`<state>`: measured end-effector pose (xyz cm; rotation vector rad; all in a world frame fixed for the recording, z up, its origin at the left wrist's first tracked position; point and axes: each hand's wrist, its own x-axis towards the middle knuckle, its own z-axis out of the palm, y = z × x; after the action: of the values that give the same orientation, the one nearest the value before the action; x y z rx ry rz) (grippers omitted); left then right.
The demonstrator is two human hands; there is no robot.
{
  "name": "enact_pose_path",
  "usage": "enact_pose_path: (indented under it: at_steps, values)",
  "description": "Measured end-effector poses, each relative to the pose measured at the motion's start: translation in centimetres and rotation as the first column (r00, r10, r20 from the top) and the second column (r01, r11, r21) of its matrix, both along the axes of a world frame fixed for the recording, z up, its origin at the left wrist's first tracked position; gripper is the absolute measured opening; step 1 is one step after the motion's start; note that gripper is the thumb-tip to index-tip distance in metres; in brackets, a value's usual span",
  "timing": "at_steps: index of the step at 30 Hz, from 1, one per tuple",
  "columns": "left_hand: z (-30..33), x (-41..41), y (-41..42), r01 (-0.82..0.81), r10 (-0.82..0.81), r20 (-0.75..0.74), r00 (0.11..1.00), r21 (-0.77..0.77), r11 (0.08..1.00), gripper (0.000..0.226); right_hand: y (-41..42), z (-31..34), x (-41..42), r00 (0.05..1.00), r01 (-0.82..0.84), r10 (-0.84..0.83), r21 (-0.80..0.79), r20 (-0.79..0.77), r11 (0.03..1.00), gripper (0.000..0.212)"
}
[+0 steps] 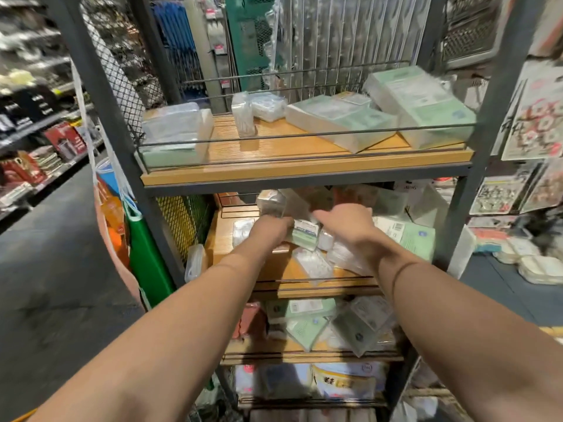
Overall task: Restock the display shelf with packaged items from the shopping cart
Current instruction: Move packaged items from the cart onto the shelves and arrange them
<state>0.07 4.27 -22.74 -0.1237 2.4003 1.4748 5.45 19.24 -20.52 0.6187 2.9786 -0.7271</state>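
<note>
Wood-grain boards in a dark grey metal frame are making up the display shelf (304, 169) I am facing, each board fenced at the front by thin wire rails. Four tiers are showing, though the lowest is blurred.

I am reaching both bare arms into the second tier. My left hand (269, 229) is curling around the left end of a small green-and-white packet (304, 236), soft-looking and wrapped in clear film. My right hand (344, 220) is hovering just right of it with fingers stretched toward the packet; whether they are touching it I cannot tell. The two hands are sitting close together, with the packet between them.

Around them, glossy clear-wrapped packets (313, 263) are lying loosely heaped on the board; blur is keeping me from counting them.

On the top tier, two flat pale green packs (420, 108) are leaning at the right, one clear rectangular box (176, 129) is sitting at the left, and two small clear pouches (259, 109) are lying between them.

To the far left, a dark store aisle is running past stocked shelves (39, 141). A green bag (146, 257) is hanging at the frame's left side.
</note>
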Motion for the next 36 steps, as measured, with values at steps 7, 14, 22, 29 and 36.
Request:
enact_pose_path:
  at_steps: [7,14,22,29,36]
  values:
    - [-0.2,-0.4,0.1,-0.089,0.036,0.234,0.972,0.219,0.972,0.01,-0.1,2.0,-1.5,0.972,-0.033,0.113,-0.36,0.204,0.932,0.043]
    - [1.1,0.8,-3.0,-0.183,0.092,0.227,0.97,0.422,0.888,0.022,-2.2,2.1,-2.5,0.973,0.047,0.003,-0.208,0.232,0.977,0.061]
    - [0.4,8.9,-10.5,-0.3,0.113,0.315,0.942,0.645,0.703,0.028,-8.9,0.5,4.7,0.956,0.132,-0.192,-0.259,-0.222,0.957,0.082]
    - [-2.1,19.5,-23.7,-0.201,0.025,0.257,0.966,0.686,0.699,0.032,-20.5,-5.0,14.6,0.965,0.045,-0.186,-0.584,-0.184,0.811,0.094]
    - [-7.3,27.1,-39.0,-0.283,0.084,0.33,0.94,0.622,0.73,0.033,-36.2,-8.3,22.5,0.991,-0.01,-0.128,-0.972,-0.041,0.234,0.037]
